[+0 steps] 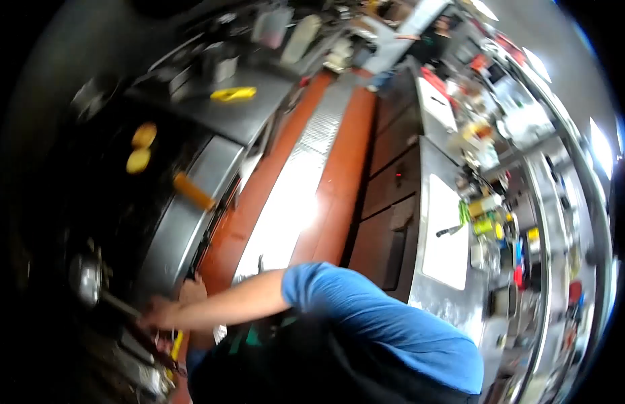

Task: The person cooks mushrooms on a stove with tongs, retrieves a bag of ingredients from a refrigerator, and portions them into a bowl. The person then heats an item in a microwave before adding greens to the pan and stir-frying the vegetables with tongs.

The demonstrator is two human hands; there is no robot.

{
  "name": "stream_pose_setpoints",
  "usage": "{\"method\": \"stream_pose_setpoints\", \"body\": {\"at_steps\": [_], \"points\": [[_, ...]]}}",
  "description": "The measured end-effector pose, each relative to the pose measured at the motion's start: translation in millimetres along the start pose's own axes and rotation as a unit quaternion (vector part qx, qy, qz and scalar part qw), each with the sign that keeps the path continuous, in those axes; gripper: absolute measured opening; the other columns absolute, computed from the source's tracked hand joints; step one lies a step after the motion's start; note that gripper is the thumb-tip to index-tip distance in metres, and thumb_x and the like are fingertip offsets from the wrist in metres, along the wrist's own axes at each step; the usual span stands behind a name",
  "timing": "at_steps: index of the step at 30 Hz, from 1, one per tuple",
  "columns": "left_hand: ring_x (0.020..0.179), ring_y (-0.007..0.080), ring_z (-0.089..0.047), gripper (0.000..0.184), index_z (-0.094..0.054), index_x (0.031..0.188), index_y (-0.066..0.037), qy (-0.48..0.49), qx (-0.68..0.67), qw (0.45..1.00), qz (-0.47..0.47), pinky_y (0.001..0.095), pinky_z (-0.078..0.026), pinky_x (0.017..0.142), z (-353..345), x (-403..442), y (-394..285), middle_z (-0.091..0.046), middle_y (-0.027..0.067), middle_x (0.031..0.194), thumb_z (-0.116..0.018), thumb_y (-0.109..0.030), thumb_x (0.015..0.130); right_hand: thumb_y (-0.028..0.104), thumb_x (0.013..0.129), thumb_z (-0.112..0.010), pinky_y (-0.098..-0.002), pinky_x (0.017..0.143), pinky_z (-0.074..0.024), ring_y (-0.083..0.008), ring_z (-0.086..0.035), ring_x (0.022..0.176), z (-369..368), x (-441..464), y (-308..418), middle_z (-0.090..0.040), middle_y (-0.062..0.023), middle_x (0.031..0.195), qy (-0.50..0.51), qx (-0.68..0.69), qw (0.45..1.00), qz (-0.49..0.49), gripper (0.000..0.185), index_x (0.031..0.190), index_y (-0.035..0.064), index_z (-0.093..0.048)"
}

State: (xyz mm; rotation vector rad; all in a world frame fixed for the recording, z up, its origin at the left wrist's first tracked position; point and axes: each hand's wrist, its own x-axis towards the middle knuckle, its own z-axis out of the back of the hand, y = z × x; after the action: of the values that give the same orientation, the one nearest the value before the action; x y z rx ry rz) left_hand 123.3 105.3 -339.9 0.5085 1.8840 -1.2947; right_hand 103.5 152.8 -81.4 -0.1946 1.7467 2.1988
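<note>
Metal utensil point(89, 277). Shows a rounded, silvery head, bright at the middle and darker toward the edges; narrows into a straight, slender grey handle point(121, 304). Looks smeared by blur, too much so to tell the exact kind. Appears at the lower left of the view, by the near end of the dark griddle point(120, 209); cannot tell whether resting on the surface or raised above.

Right hand point(163, 314). Reaches across from a short blue sleeve point(386, 323), forearm bare. Holds the end of the handle, fingers drawn in narrow around it, outlines blurred.

Left hand point(192, 290). Shows just beside the right forearm, partly hidden behind it, near the steel ledge point(174, 229) of the griddle. Cannot tell whether fingers stand wide or narrow.

Yellow rounds point(144, 137), two. Lie next to each other on the griddle, browned in places.

Oblong block point(194, 192), orange-brown. Lies across the ledge.

Yellow item point(233, 93), kind unclear. Lies on the steel worktop point(248, 118) past the griddle.

Cutting board point(443, 259), white. Lies along the opposite side; carries a dark-handled knife point(450, 231) and something green point(464, 213).

Floor point(336, 188), red-brown, with a shiny metal strip point(316, 141).
</note>
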Motion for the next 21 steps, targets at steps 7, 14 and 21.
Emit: {"method": "stream_pose_setpoints", "body": {"at_steps": [7,14,21], "points": [[0.065,0.0191,-0.060,0.019,-0.061,0.089,-0.002,0.026,0.025,0.999,-0.016,0.0317,-0.048,0.062,-38,10,-13,-0.063,0.0094,0.071,-0.062,-0.018,0.079,0.017,0.082,-0.057,-0.0352,0.031,-0.0476,-0.0270,-0.058,0.042,66,-8,63,-0.053,-0.0167,0.056,0.272,0.295,0.878,-0.260,0.035,0.107,-0.0017,-0.042],[0.065,0.0191,-0.060,0.019,-0.061,0.089,-0.002,0.013,0.016,0.999,-0.031,0.0316,-0.048,0.063,-18,-5,-13,-0.063,0.0093,0.071,-0.062,-0.017,0.079,0.020,0.082,-0.057,-0.0345,0.033,-0.0477,-0.0260,-0.059,0.044,63,-10,53,-0.056,-0.0160,0.061,0.269,0.303,0.881,-0.245,0.034,0.104,-0.0044,-0.047],[0.065,0.0191,-0.060,0.018,-0.061,0.089,-0.002,-0.088,0.059,0.985,-0.134,0.0315,-0.048,0.063,77,-116,-14,-0.063,0.0093,0.071,-0.063,-0.017,0.078,0.024,0.086,-0.052,-0.0292,0.045,-0.0499,-0.0226,-0.063,0.058,55,5,14,-0.063,-0.0140,0.075,0.308,0.258,0.910,-0.103,0.024,0.096,0.0017,-0.052]]}}
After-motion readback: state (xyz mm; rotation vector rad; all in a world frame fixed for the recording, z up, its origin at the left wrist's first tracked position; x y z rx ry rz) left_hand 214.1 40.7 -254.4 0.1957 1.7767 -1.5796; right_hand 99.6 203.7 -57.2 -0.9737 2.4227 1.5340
